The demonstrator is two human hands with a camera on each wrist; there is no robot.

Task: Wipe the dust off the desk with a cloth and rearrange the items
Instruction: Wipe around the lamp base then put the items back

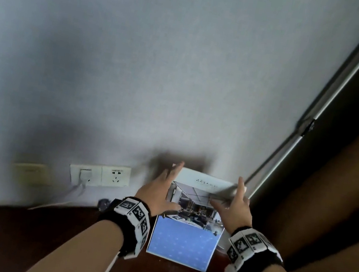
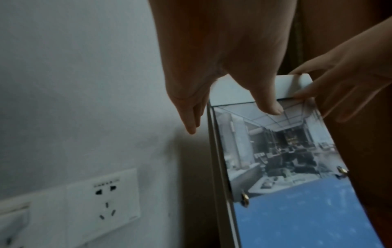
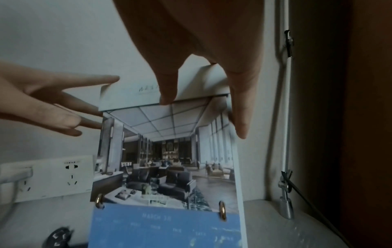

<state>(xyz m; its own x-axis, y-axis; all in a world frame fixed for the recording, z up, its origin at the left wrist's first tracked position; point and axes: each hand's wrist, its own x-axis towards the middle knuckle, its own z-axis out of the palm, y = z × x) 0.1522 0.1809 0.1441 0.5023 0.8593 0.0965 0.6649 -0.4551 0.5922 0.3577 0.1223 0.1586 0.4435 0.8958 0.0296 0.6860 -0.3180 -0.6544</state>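
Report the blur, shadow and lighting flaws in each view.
Head view: dim, motion-smeared; the calendar casts a soft dark shadow on the wall. Left wrist view: the socket is soft, the palm underexposed. Right wrist view: sharpest, yet the right side falls nearly black.

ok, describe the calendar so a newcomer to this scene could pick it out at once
Start at the pale wall with its white wall sockets. Right of them, on the dark wooden desk, stands a ring-bound desk calendar between both hands. Only it has a lounge photo above a blue date page.
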